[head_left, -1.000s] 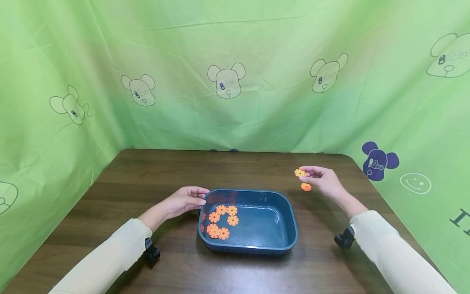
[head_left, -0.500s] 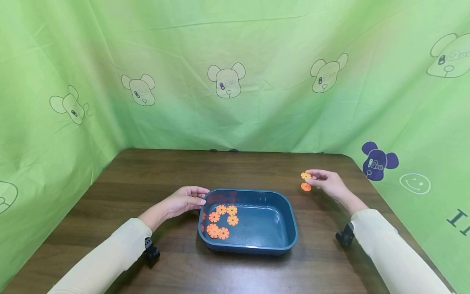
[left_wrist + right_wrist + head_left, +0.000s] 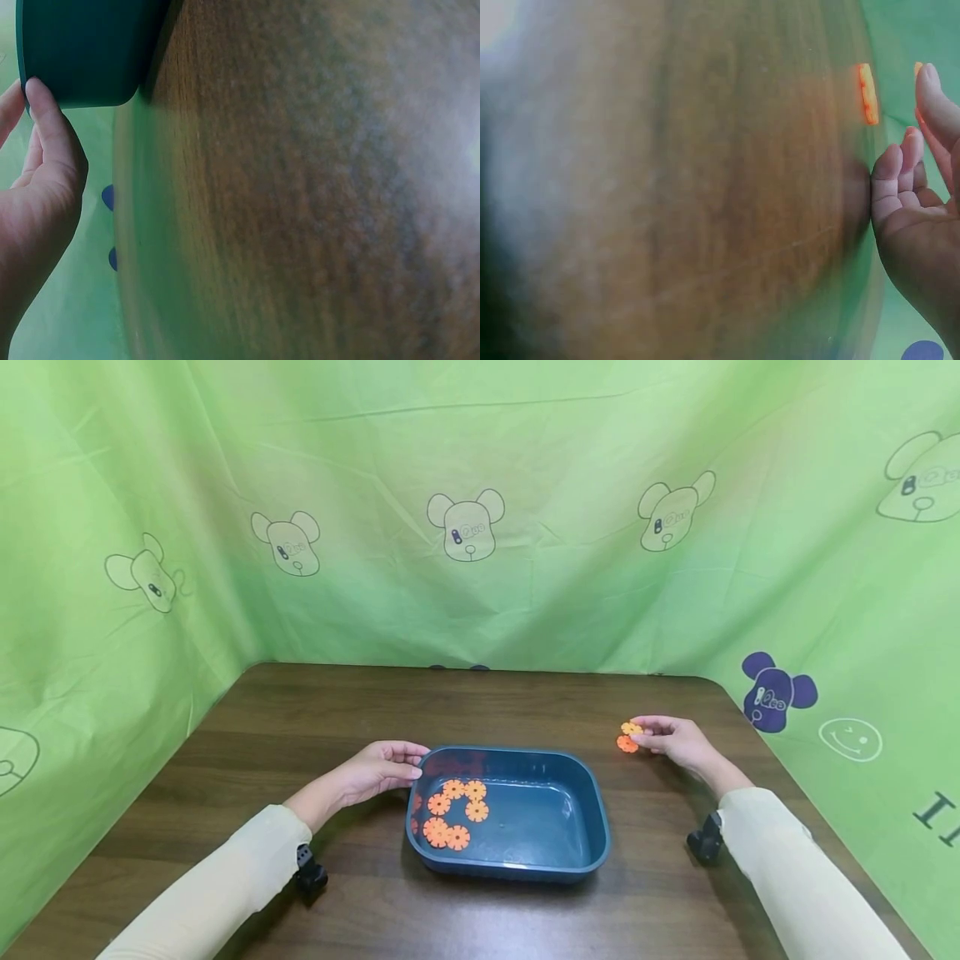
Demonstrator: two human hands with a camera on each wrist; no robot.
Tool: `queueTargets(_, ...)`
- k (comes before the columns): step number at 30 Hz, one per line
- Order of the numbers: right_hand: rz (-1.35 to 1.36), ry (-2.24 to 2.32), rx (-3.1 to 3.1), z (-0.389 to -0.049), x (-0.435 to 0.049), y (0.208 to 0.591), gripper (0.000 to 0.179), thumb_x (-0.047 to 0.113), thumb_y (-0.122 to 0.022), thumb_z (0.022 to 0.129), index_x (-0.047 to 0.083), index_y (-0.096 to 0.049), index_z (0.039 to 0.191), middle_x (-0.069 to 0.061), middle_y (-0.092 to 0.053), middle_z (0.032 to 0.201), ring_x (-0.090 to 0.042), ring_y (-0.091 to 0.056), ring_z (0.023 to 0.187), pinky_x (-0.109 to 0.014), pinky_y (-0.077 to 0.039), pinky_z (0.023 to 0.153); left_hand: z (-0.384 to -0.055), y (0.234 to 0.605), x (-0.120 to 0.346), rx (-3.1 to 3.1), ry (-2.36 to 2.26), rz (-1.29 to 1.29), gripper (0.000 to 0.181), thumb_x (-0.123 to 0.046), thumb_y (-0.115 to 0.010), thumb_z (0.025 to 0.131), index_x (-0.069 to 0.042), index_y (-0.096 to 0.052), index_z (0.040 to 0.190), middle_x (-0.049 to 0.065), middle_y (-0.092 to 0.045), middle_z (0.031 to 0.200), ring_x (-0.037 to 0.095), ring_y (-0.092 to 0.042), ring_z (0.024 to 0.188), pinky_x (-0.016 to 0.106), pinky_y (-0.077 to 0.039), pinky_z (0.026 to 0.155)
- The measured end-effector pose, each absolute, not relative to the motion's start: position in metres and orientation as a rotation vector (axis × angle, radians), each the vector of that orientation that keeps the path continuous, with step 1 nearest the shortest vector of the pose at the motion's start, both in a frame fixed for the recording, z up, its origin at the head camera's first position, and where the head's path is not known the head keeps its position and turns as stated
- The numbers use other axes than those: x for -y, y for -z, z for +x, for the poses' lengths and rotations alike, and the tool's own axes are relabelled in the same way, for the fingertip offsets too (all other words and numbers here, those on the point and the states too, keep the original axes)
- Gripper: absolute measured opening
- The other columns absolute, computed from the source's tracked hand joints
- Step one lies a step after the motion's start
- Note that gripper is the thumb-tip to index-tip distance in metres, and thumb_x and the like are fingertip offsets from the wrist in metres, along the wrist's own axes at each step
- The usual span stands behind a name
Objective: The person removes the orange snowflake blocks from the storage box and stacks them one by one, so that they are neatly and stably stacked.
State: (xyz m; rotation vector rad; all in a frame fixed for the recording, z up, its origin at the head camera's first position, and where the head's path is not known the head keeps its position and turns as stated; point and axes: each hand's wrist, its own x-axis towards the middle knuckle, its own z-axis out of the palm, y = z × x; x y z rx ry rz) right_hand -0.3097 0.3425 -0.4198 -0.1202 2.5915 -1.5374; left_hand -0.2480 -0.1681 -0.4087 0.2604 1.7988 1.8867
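At the upper-left corner of a dark blue plastic basin (image 3: 517, 866), my left hand (image 3: 375, 770) pinches the rim between thumb and fingers; the left wrist view shows the thumb (image 3: 46, 112) against the outer wall. My right hand (image 3: 675, 742) pinches a light orange flower-shaped plastic disc (image 3: 631, 727) by thumb and fingertips. Just below it in the head view, a deeper orange flower disc (image 3: 627, 744) lies on the table, partly overlapped. The right wrist view shows this disc (image 3: 868, 94) edge-on, with the lower fingers curled near the tabletop.
Several orange flower discs (image 3: 457, 837) lie in the left part of the basin, some overlapping. The brown wooden table (image 3: 480, 702) ends at a green printed curtain (image 3: 360, 618) behind and on both sides. A small black camera sits on each wrist.
My right hand has come down and slightly right with its disc, from up and left of the loose disc to close over it. My left hand and the basin have stayed put.
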Motion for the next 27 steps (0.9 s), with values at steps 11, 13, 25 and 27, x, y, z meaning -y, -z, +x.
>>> queueTargets(11,-0.1,1.493,-2.572,-0.3107,-0.3434,0.4198,0.057,0.019,-0.073,0.088,-0.011,-0.051,0.132,0.0,-0.06,0.093,-0.007,-0.053,0.081,-0.023,-0.048,0.069,-0.2468,0.4073,0.1675,-1.805,-1.884,0.246,0.048,-0.002,-0.064,0.091,0.009,-0.048,0.134,0.022,-0.055,0.118,0.025,-0.059,0.103,0.033,-0.053,0.088)
queueTargets(13,-0.09,1.473,-2.584,-0.3109,-0.3434,0.4205,0.058,0.021,-0.074,0.088,-0.01,-0.052,0.132,-0.001,-0.061,0.096,-0.008,-0.053,0.083,-0.022,-0.049,0.071,-0.2473,0.4076,0.1681,-1.803,-1.885,0.244,0.048,-0.002,-0.065,0.091,0.009,-0.048,0.134,0.022,-0.055,0.118,0.025,-0.059,0.103,0.033,-0.053,0.088)
queueTargets(25,-0.126,1.38,-2.644,-0.3107,-0.3398,0.4223,0.056,0.024,-0.076,0.086,-0.009,-0.057,0.127,-0.009,-0.063,0.104,-0.013,-0.052,0.089,-0.02,-0.047,0.074,-0.2474,0.4084,0.1699,-1.786,-1.894,0.285,0.049,-0.001,-0.064,0.091,0.012,-0.045,0.135,0.019,-0.056,0.114,0.022,-0.06,0.1,0.031,-0.053,0.087)
queueTargets(27,-0.127,1.351,-2.648,-0.3103,-0.3393,0.4218,0.056,0.025,-0.076,0.086,-0.008,-0.057,0.127,-0.01,-0.062,0.105,-0.014,-0.052,0.09,-0.021,-0.047,0.074,-0.2471,0.4087,0.1695,-1.788,-1.892,0.284,0.048,-0.001,-0.064,0.091,0.012,-0.046,0.134,0.018,-0.056,0.113,0.022,-0.06,0.1,0.031,-0.053,0.087)
